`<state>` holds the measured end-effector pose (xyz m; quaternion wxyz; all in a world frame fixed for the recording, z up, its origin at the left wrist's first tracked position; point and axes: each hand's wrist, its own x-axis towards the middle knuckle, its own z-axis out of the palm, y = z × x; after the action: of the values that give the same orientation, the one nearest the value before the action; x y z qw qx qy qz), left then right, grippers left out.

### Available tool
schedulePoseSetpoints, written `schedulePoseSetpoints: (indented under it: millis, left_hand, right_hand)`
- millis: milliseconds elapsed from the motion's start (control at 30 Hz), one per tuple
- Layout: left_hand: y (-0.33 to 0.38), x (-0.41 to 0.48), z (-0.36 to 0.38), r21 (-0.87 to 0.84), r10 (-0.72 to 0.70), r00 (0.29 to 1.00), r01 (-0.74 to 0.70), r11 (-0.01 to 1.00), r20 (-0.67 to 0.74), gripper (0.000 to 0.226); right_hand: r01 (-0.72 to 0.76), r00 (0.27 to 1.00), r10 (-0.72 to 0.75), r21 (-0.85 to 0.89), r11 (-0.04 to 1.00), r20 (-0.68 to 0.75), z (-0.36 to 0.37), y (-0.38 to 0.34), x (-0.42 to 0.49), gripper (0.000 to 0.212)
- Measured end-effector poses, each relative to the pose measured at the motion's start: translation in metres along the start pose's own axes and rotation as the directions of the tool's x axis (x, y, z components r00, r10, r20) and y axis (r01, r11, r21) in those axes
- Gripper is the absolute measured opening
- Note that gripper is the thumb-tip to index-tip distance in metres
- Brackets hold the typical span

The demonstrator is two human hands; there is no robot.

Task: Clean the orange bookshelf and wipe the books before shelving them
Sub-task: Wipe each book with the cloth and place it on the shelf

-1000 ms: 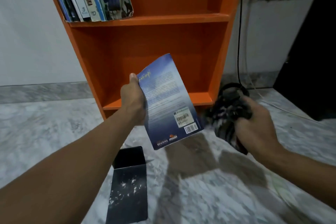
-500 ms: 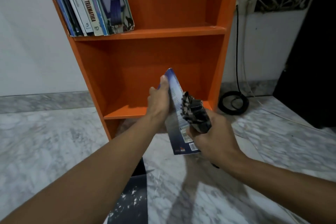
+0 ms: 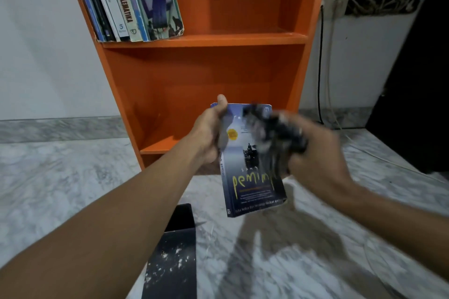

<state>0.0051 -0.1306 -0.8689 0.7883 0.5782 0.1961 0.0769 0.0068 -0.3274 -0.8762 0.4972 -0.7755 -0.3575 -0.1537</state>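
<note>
Head view: book [image 3: 250,184] held before the orange bookshelf [image 3: 218,40] for wiping.
Left hand [image 3: 209,133] grips its spine edge, cover upward, so the right hand [image 3: 320,153], clutching a dark cloth [image 3: 277,133], can rub it.

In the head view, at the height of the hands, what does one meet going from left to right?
left hand → blue book → dark cloth → right hand

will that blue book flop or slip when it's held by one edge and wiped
Probably a thin paperback, so the book may bend a little under the cloth. It looks light: the left hand holds it up by one edge alone.
</note>
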Motion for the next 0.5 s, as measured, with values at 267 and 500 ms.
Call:
schedulePoseSetpoints:
  millis: [267, 500]
  left_hand:
    - [0.003, -0.007, 0.006, -0.032, -0.074, 0.983, 0.08, 0.996, 0.166, 0.071]
    - [-0.006, -0.004, -0.031, -0.092, -0.068, 0.99, 0.08, 0.992, 0.124, 0.065]
  right_hand:
    - [0.155, 0.94, -0.006, -0.412, 0.898, 0.34, 0.036, 0.003, 0.027, 0.09]
    - [0.391, 0.653, -0.223, -0.069, 0.918, 0.724, 0.016, 0.02, -0.069, 0.064]
